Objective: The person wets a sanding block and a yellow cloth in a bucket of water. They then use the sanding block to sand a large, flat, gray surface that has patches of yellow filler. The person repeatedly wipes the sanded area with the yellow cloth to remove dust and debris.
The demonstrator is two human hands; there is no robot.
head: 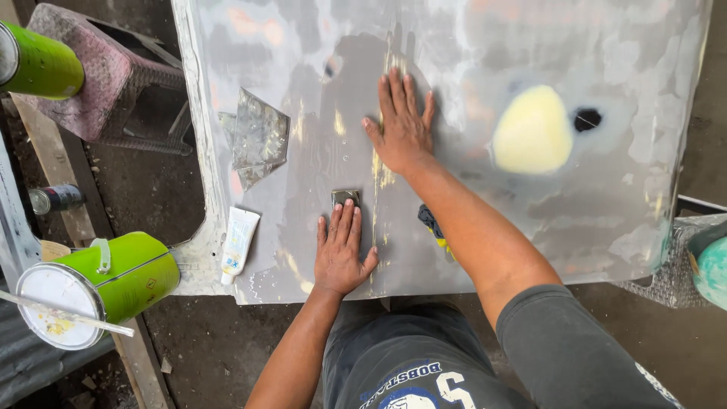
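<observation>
Grey panel [530,227] under right hand [401,129], left hand [339,250] on scraper [345,197].

Single head-mounted view — looks steeply down from close above onto the grey sanded panel [454,151], the person's own torso at the lower edge — no second view.

A large grey sanded body panel [318,113] served as the work surface, lying flat above a dirt floor [197,341]. A pale yellow filler patch [532,129] sat on it, with a small dark hole [587,119] just beside the patch. Well apart from the patch, toward the panel's opposite edge, lay thin metal spreader plates [259,136] and a small white tube [239,242]. Between tube and patch lay a small dark square scraper [345,197] and a blue-and-yellow tool [433,225]. Both hands pressed flat on the panel.
</observation>
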